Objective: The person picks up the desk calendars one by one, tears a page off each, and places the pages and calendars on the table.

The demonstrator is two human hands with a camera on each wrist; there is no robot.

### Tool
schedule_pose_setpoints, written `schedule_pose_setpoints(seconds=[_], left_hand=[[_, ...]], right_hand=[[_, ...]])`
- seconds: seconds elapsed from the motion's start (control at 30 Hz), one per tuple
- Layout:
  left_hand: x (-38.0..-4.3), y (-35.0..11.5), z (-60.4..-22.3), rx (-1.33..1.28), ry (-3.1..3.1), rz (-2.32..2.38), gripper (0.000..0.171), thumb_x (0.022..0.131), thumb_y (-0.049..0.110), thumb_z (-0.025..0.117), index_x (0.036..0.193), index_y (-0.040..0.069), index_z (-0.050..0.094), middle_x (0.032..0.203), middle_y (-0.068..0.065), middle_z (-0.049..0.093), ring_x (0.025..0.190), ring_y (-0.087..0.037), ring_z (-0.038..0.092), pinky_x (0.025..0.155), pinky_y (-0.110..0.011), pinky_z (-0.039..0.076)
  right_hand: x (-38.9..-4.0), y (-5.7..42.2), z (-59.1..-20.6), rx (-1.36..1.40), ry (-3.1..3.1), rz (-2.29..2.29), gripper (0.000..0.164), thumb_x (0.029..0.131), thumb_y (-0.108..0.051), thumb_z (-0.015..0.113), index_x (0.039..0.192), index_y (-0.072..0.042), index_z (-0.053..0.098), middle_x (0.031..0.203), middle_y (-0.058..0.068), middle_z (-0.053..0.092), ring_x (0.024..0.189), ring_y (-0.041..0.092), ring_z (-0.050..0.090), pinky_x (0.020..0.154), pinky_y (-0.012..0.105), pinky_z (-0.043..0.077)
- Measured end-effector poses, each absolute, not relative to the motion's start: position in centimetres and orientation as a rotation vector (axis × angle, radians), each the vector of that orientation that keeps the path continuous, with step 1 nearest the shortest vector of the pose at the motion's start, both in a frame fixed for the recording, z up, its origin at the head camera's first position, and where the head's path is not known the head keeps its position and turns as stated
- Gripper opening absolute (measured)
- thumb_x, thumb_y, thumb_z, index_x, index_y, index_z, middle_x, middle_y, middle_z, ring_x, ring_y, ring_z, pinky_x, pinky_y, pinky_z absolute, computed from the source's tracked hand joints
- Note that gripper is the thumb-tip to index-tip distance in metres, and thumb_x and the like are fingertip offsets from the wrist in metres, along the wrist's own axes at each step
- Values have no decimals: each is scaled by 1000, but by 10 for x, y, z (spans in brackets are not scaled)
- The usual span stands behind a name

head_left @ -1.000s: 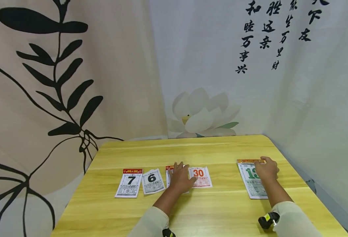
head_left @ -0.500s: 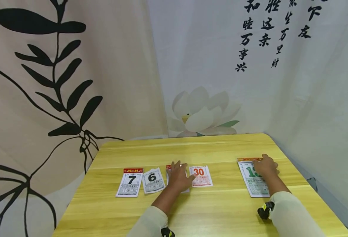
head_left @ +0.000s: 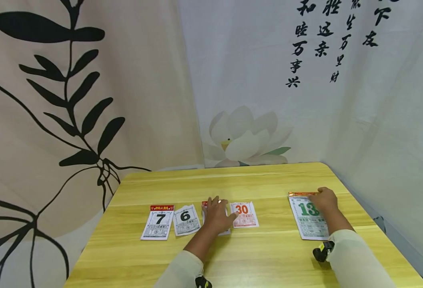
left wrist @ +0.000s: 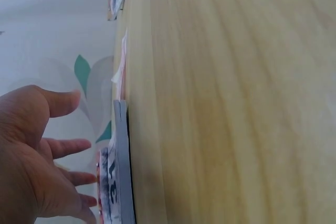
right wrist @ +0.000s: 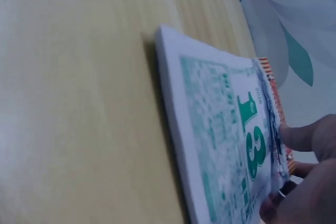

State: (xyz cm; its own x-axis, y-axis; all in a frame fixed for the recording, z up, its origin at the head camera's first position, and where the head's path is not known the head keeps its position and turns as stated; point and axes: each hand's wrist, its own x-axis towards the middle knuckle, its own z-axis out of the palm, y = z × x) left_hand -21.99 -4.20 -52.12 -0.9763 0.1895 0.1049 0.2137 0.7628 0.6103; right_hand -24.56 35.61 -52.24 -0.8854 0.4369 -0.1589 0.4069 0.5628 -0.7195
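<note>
At the right of the table lies a thick tear-off calendar (head_left: 306, 224) with a green 13. My right hand (head_left: 327, 201) holds its upper right corner, and in the right wrist view the thumb (right wrist: 299, 137) is on the torn strip by the red and gold binding. My left hand (head_left: 216, 218), fingers spread, is over a second tear-off calendar (head_left: 205, 209) with a red header, mostly hidden from above. From the left wrist view, that calendar (left wrist: 121, 182) is a thick pad, with the fingertips close to its header; contact is unclear.
Left of my left hand lie a calendar with a black 7 (head_left: 157, 224) and loose sheets topped by a 6 (head_left: 187, 221). A sheet with an orange 30 (head_left: 245, 216) lies just right of it. The wooden table (head_left: 261, 256) meets a printed curtain (head_left: 153, 100) behind.
My right hand has shifted slightly, uncovering more of the green 13 on the calendar. The left hand stays over its calendar, nearly still.
</note>
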Motion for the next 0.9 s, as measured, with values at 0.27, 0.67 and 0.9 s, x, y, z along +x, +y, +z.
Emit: schedule_pose_setpoints(seconds=[0.27,0.67,0.9], left_hand=[[-218,-43,-521,-290,-2903,-1050,53,97,33,79,139,3,67,162,-33,47,160,-60,29,125,-85,15],[-219,-43,-516,-312,-2878,-1074,50,96,30,79,134,0,69,159,-36,48,158,-62,29,127,-83,12],[-222,-44,-521,-310,-2868,-1086,51,96,31,79,135,0,68,158,-37,50,157,-63,31,127,-83,13]], right_hand=[[-243,360,-523,-853,-2418,1545,55,110,-18,57,159,5,47,134,36,59,70,17,68,58,30,59],[-240,350,-513,-792,-2306,1704,46,115,-23,53,157,-2,54,137,21,56,81,13,65,64,25,58],[-243,323,-501,-707,-2212,1759,40,116,-21,54,151,-4,58,143,16,57,98,16,61,70,19,56]])
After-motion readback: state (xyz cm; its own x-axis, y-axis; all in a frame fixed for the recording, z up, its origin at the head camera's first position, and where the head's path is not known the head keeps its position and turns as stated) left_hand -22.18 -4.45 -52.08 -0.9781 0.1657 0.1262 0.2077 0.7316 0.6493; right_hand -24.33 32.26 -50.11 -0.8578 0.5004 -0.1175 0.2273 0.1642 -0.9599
